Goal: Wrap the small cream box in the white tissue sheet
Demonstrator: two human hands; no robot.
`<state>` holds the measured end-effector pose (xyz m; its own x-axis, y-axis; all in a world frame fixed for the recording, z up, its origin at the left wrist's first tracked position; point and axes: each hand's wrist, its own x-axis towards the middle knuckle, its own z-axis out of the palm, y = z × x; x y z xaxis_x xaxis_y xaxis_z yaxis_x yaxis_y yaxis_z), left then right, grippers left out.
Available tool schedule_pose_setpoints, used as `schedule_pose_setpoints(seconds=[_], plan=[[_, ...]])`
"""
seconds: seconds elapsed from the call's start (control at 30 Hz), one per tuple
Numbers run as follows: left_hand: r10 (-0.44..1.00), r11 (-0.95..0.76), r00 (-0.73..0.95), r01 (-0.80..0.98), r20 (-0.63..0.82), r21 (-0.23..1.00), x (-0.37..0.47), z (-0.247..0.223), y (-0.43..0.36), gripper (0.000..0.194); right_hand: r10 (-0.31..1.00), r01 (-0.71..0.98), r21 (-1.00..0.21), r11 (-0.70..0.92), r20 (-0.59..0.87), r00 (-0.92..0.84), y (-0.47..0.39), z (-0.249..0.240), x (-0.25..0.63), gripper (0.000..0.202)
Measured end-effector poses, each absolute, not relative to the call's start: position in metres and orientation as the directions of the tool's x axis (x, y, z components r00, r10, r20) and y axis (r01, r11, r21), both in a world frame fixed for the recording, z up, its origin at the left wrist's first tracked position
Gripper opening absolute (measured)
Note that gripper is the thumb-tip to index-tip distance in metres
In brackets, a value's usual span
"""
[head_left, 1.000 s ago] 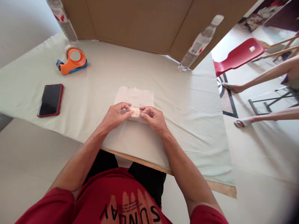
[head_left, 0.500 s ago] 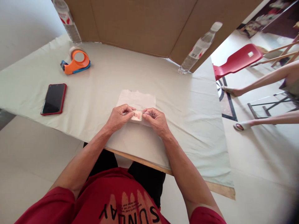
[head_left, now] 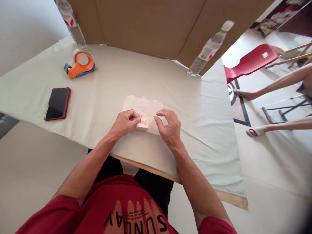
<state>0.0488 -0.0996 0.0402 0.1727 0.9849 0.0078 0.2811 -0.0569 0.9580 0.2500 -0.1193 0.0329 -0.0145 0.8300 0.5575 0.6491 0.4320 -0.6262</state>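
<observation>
A small pale block with reddish markings (head_left: 143,123) rests near the front edge of a thin white sheet of paper (head_left: 143,104), which lies flat on the cloth. My left hand (head_left: 126,123) pinches the block's left end between thumb and fingers. To the right of the block, my right hand (head_left: 170,126) is off it, with a gap between thumb and forefinger and nothing visible between them. The paper's right edge lies just under those fingertips. What the block is made of I cannot make out.
An orange and blue tape dispenser (head_left: 82,65) and a red-cased phone (head_left: 57,103) lie to the left. Two plastic bottles, one at left (head_left: 73,27) and one at right (head_left: 209,50), stand against a cardboard panel (head_left: 148,26). Another person's legs (head_left: 280,81) show beside a red chair (head_left: 255,61).
My right hand has let go of the block's right end and moved a little to the right, its fingers parting. The left hand keeps its pinch.
</observation>
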Motion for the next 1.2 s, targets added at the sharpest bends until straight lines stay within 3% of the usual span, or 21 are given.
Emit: schedule_pose_setpoints(seconds=[0.07,0.13,0.27,0.33,0.47,0.63,0.8,0.97,1.2], plan=[[0.984,-0.052,0.178,0.286,0.0,0.957,0.049,0.04,-0.099,0.014,0.735,0.732,-0.437,0.522,0.666,-0.126,-0.127,0.04,0.245,0.01],[0.982,-0.056,0.187,0.295,0.0,0.954,0.05,0.039,-0.097,0.014,0.675,0.741,-0.294,0.604,0.683,-0.279,-0.133,0.042,0.238,0.01],[0.98,-0.064,0.201,0.345,-0.007,0.936,0.047,0.041,-0.097,0.016,0.644,0.717,-0.158,0.679,0.598,-0.478,-0.134,0.034,0.229,0.013],[0.975,-0.082,0.222,0.406,-0.011,0.91,0.039,0.044,-0.099,0.018,0.67,0.731,-0.141,0.668,0.543,-0.506,-0.133,0.03,0.229,0.015],[0.972,-0.128,0.234,0.476,0.015,0.87,0.015,0.049,-0.11,0.045,0.7,0.758,-0.121,0.641,0.497,-0.513,-0.132,0.028,0.228,0.016],[0.997,-0.027,0.081,0.518,-0.018,0.855,0.005,0.044,-0.116,0.032,0.725,0.786,-0.074,0.614,0.446,-0.525,-0.134,0.03,0.223,0.023],[0.999,-0.041,-0.007,0.557,0.053,0.829,0.013,0.031,-0.108,0.026,0.757,0.815,-0.024,0.579,0.386,-0.526,-0.135,0.03,0.217,0.03],[0.994,-0.062,-0.021,0.678,0.104,0.733,0.012,0.026,-0.103,0.02,0.765,0.829,0.0,0.559,0.385,-0.516,-0.135,0.03,0.214,0.027],[0.991,-0.105,0.009,0.69,0.137,0.716,0.011,0.034,-0.092,0.022,0.757,0.83,-0.003,0.558,0.411,-0.508,-0.135,0.029,0.213,0.023]])
